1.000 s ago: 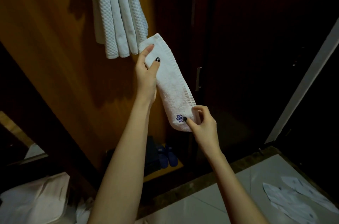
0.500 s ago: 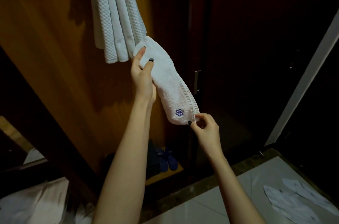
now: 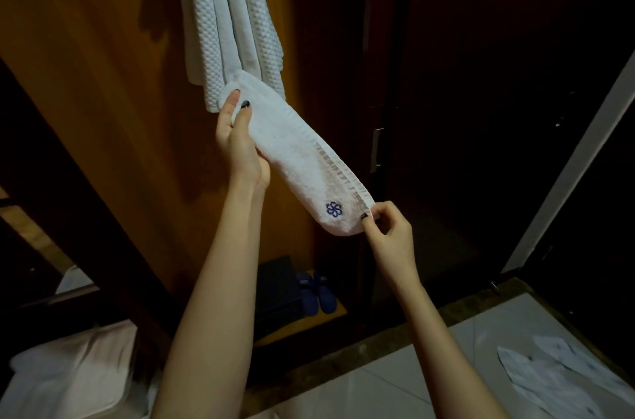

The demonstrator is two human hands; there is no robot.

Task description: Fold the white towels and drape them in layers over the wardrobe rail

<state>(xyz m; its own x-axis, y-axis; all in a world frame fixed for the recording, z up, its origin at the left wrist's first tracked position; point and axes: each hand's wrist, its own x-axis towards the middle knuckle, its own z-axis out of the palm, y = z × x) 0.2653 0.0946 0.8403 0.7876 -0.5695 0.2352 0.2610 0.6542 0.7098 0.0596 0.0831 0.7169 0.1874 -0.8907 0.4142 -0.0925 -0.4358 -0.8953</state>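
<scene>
Two hands are holding one folded white towel (image 3: 295, 157), stretching it at a slant just below the hung towels (image 3: 233, 23). The left hand (image 3: 240, 147) is gripping the upper end, thumb on top and fingers behind, right at the hung towels' lower hems. The right hand (image 3: 388, 233) is pinching the lower corner, farther below the hung towels, beside a blue flower logo (image 3: 334, 209). Well below them, in the dimness, what look like blue slippers (image 3: 318, 291) are sitting.
</scene>
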